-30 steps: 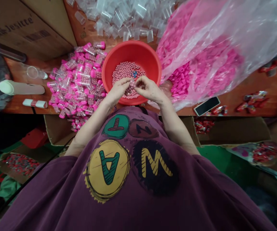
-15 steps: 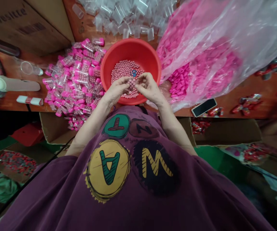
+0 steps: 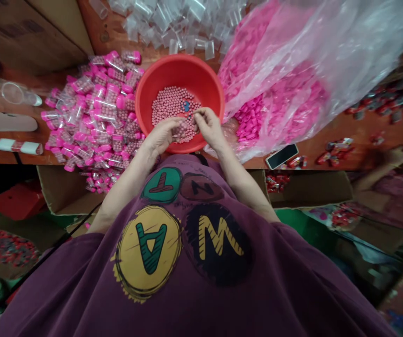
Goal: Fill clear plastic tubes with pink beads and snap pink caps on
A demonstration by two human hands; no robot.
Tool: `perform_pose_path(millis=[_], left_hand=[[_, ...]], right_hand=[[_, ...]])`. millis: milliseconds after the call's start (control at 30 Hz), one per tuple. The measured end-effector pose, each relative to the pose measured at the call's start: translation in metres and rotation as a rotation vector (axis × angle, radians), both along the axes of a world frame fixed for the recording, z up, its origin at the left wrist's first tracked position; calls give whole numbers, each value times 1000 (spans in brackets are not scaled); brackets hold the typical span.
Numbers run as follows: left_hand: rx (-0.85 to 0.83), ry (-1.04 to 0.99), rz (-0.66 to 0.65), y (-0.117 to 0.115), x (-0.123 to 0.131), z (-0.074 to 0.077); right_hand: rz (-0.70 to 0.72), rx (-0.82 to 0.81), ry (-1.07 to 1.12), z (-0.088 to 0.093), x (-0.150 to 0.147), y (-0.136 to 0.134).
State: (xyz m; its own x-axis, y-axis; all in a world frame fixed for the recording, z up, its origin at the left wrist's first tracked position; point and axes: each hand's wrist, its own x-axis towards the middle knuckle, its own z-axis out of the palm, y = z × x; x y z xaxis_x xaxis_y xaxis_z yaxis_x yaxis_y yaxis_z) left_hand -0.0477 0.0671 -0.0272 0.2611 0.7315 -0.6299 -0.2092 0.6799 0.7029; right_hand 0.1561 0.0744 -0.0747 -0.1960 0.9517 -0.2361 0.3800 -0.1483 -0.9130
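Observation:
A red plastic bowl (image 3: 145,79) holds many small pink beads (image 3: 169,100) and a small blue piece (image 3: 186,106). Over the bowl's near side, my left hand (image 3: 163,135) is closed around a small clear plastic jar (image 3: 179,128), mostly hidden by the fingers, with pink beads showing through it. My right hand (image 3: 207,126) is just to the right, thumb and fingers pinched together above the beads; what they hold, if anything, is too small to make out. Left of the bowl lies a heap of bead-filled jars with pink caps (image 3: 96,107).
Clear plastic bag (image 3: 292,79) of pink caps lies right of the bowl. Empty clear jars (image 3: 173,23) are spread behind it. A phone (image 3: 282,156) rests near the front edge. A cardboard box (image 3: 29,37) stands at back left. Another person's hand (image 3: 401,157) is at far right.
The whole view has shifted, so the bench things appear further left. My right hand has come slightly away from the jar, which stays in my left hand.

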Motion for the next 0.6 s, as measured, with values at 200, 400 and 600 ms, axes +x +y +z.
perform_pose_path(millis=[200, 400, 600], left_hand=[[-49, 5, 147, 2, -20, -2], [-10, 101, 170, -1, -40, 15], [-82, 39, 166, -8, -12, 24]], right_hand=[[273, -68, -306, -18, -3, -27], [-351, 4, -206, -35, 48, -21], [-602, -309, -502, -76, 103, 1]])
